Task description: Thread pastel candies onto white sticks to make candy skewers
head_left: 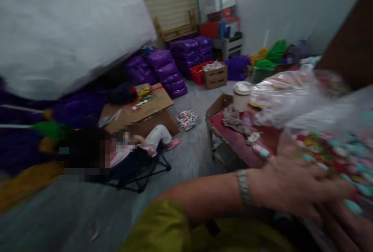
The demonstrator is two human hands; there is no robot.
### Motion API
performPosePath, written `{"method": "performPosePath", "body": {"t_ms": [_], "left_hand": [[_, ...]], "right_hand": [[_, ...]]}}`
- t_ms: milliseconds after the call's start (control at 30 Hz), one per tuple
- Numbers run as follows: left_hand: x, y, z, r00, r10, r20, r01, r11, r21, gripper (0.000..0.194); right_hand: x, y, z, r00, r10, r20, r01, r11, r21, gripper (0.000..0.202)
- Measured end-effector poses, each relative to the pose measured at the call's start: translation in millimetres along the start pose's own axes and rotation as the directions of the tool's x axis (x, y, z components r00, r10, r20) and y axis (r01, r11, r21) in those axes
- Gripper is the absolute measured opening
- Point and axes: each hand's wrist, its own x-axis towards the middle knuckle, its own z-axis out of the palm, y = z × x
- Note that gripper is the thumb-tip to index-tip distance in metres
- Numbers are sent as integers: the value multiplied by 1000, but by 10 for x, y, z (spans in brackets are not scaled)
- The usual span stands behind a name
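Colourful pieces (354, 149) right of the red tabletop (234, 140) look light, smooth and probably best pinched by their edges, with the left hand (291, 186) loosely outstretched beside them, the right hand (346, 221) too blurred to tell, clear plastic (291, 92) crowding the tabletop's right side and a white tub (241, 98) at its far end.

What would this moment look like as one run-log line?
left hand: by colourful pieces | right hand: beside it, blurred | grip: cannot tell | nearby: white tub, clear plastic bag
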Motion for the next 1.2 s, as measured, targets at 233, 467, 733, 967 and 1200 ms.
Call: {"method": "performPosePath", "body": {"t_ms": [233, 467, 733, 967, 1200], "left_hand": [[143, -289, 114, 795, -531, -292, -39, 436, -899, 46], [405, -163, 698, 730, -673, -123, 59, 241, -969, 32], [381, -288, 683, 770, -636, -60, 219, 351, -910, 52], [299, -245, 749, 831, -550, 86, 434, 544, -718, 61], [81, -97, 93, 984, -32, -175, 77, 963, 257, 37]], "right_hand": [[-42, -353, -371, 960, 223, 170, -280, 786, 551, 45], [7, -365, -12, 936, 351, 28, -268, 656, 705, 42], [-81, -235, -53, 969, 243, 53, -223, 753, 619, 37], [-154, -313, 59, 965, 234, -117, -131, 819, 559, 22], [-242, -35, -426, 992, 125, 3, -118, 928, 353, 31]]}}
